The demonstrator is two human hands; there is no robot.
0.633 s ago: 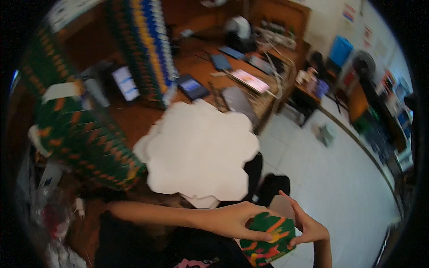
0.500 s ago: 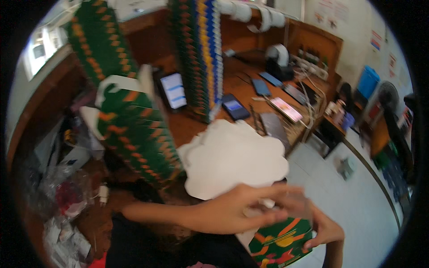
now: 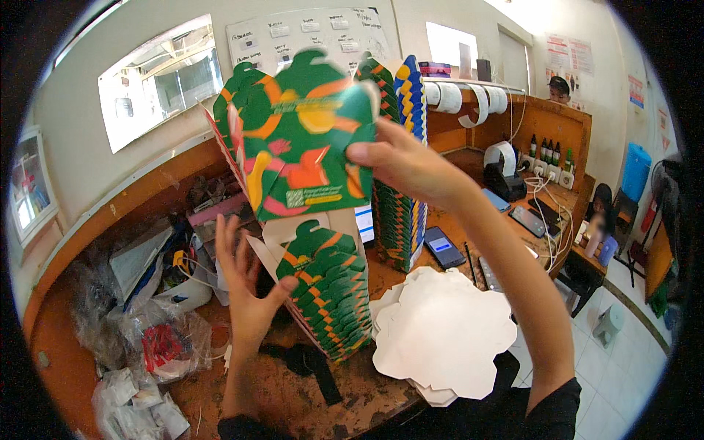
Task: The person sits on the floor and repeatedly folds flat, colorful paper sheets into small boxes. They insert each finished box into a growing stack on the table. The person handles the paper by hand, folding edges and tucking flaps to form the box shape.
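Two bare hands work over a cluttered brown counter (image 3: pixel 308 400). The left hand (image 3: pixel 246 290) is raised palm-forward, fingers spread, thumb touching a leaning stack of green printed cartons (image 3: pixel 330 293); it grips nothing. Higher up, the right hand (image 3: pixel 403 165) reaches leftward from an extended forearm, fingers pinched on the right edge of a folded green carton (image 3: pixel 308 139), held aloft with its printed face toward the wearer, long axis roughly upright, scalloped top pointing up. White die-cut blanks (image 3: pixel 444 334) lie flat below.

Two hands (image 3: pixel 249 293), one folded green carton (image 3: pixel 304 139) held up, three phones (image 3: pixel 444 248), one blue water jug (image 3: pixel 636 169).
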